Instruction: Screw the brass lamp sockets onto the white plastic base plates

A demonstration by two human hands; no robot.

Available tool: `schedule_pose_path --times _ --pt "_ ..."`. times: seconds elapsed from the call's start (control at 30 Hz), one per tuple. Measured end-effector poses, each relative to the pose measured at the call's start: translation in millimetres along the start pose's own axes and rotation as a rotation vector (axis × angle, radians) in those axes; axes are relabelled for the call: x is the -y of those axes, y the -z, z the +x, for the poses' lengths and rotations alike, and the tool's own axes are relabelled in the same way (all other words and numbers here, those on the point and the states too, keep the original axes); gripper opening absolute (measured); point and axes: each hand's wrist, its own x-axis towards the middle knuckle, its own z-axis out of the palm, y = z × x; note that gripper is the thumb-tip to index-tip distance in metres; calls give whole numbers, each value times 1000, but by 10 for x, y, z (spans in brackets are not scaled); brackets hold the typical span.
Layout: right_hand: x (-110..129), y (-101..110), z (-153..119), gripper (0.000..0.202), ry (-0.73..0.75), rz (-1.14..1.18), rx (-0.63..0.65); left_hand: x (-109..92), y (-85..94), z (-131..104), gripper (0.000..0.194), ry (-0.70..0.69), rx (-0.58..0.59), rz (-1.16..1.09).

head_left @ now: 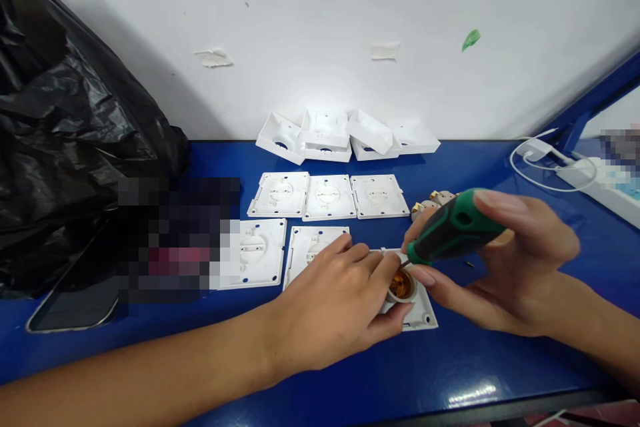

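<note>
In my right hand [520, 273] is a green and black screwdriver [455, 227], gripped by its handle and tilted down to the left. Its tip goes to the rim or inside of a small round lamp holder [401, 285], pale outside and copper-coloured within. My left hand [345, 287] closes its fingers around the left side of this holder, which sits on a white square plate [423, 313]. Fingers of both hands cover part of the plate. Another white plate [303, 250] lies partly under my left hand.
Three white plates [327, 197] lie in a row behind, another plate [265, 253] at left. Several white boxes [325, 130] lean by the wall. Round fittings [425, 207] lie behind my right hand. A black bag [75, 133], phone [75, 300] and white cable [555, 190] flank the blue table [450, 367].
</note>
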Motion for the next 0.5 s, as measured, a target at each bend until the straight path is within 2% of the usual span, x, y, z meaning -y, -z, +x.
schedule_pose_path --times 0.5 --pt "-14 -5 6 106 37 -14 -12 -15 8 3 21 6 11 1"
